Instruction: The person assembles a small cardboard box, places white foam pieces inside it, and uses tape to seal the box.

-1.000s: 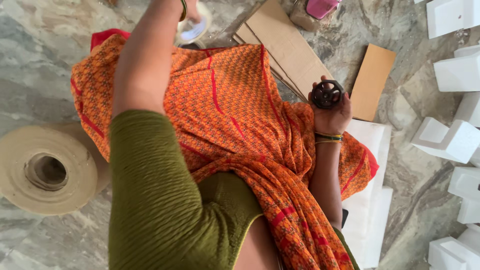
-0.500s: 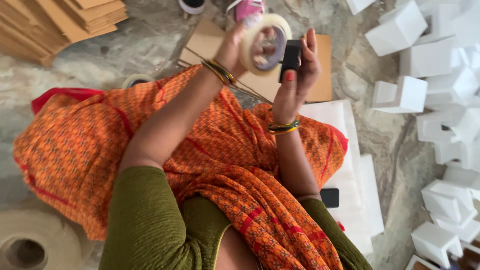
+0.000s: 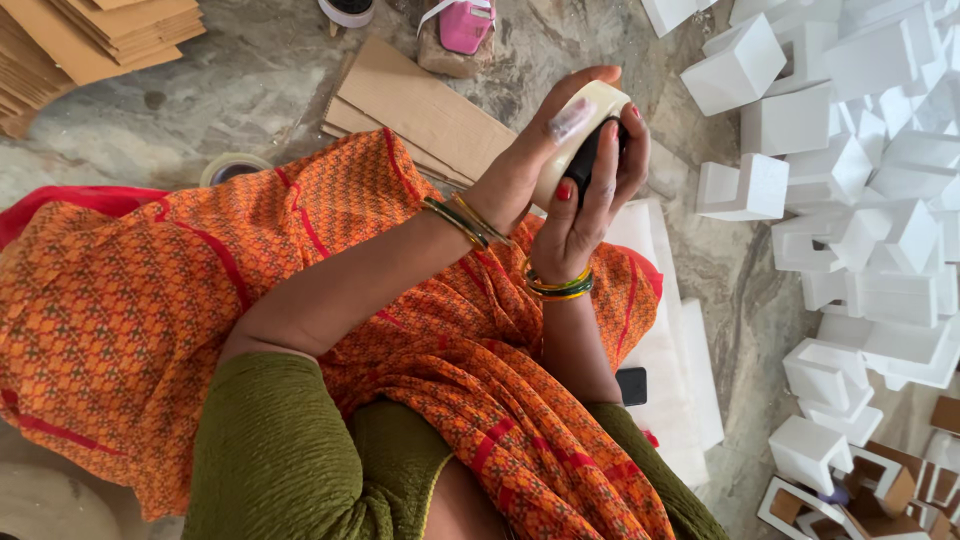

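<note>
Since a moment ago your hands have closed together: your left hand (image 3: 520, 165) now cups the tape roll (image 3: 580, 130) edge-on, raised above your lap (over the cardboard (image 3: 420, 105)), while your right hand (image 3: 590, 200) fingers wrap the black part (image 3: 590, 160) against it

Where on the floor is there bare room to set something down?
Bare floor lies between the cardboard stack and flat cardboard sheet, and right of the sheet before the foam blocks. The right side is crowded with blocks.
</note>
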